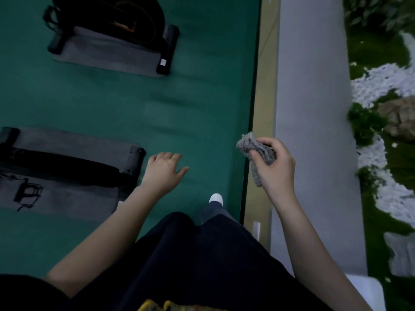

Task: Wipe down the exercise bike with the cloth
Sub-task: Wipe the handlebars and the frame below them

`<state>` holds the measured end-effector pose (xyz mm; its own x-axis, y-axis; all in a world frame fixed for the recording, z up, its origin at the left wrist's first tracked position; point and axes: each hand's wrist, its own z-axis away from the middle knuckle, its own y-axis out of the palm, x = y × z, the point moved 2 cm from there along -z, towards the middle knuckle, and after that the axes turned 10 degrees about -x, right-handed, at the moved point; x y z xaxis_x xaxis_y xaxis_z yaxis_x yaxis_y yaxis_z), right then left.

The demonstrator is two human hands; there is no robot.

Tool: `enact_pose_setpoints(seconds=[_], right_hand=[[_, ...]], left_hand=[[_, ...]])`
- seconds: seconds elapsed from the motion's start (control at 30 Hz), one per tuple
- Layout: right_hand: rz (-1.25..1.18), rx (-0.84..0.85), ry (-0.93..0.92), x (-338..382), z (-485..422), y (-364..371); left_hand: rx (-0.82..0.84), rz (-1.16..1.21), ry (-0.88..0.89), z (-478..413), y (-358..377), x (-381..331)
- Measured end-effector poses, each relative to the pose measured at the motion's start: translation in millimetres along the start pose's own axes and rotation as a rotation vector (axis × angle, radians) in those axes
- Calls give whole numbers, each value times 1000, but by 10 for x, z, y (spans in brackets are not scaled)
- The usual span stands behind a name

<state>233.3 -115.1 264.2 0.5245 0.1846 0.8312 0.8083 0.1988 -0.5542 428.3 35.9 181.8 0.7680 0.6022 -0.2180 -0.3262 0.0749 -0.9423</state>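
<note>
Clearly the wiping has not begun; this looks like the approach step, with the person standing on the green floor [179, 108] beside the machines. The right grip [276, 167], a bare hand, is curled round a bunched grey cloth [247, 143], thumb across it and one end hanging below the palm. It is held in the air over the floor's edge, touching nothing else. The left grip [162, 170] is loose and wide, fingers spread and holding nothing, hanging just beside the end of the nearer exercise bike [67, 167].

That bike's black base lies on a grey mat [67, 140] at the left, well apart from the cloth. A second exercise bike [107, 16] stands on its own mat further ahead; I cannot tell which one is meant. A white shoe [216, 198] points forward between the arms.

Next, I judge, the cloth must be carried across to the left and down onto a bike surface, probably with a turn or a bend, since only the low base parts show.
</note>
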Motion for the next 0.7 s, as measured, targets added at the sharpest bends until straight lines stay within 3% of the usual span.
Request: enact_pose_setpoints(seconds=[0.3,0.7], right_hand=[[-13,39,-3,-135,-1153,-68],[-13,315,-200,632,-2334,1369]], left_hand=[[-54,25,-151,-645,-187,-348],[-109,93,-407,-1861,-440,444]])
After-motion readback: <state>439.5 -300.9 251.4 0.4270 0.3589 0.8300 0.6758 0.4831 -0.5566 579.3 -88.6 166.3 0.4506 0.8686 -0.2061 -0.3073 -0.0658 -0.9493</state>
